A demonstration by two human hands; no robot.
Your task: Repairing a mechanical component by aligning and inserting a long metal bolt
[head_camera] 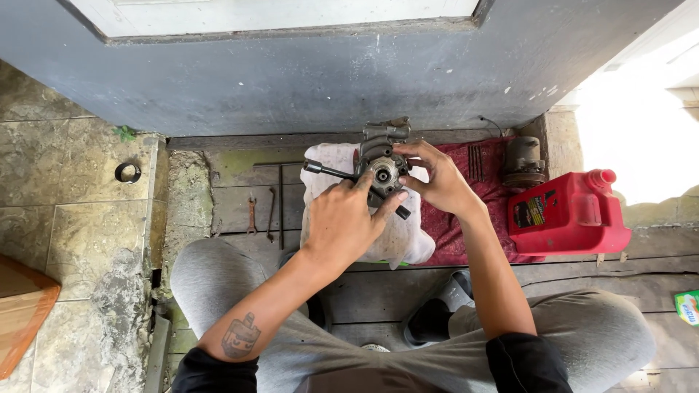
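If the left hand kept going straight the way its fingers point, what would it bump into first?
The left hand points up and away, already touching the metal part and the black tool across it. That part comes first; beyond it likely the grey wall, though depth is unclear.

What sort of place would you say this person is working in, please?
Probably an informal home repair spot on a doorstep: a metal engine part on a cloth, wrenches lying on floorboards, and a red oil jug beside a grey wall.

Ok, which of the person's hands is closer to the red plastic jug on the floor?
The right. The right hand is on the side of the metal part that faces the red jug, though well apart from it. The left hand is on the part's far side, farther off.
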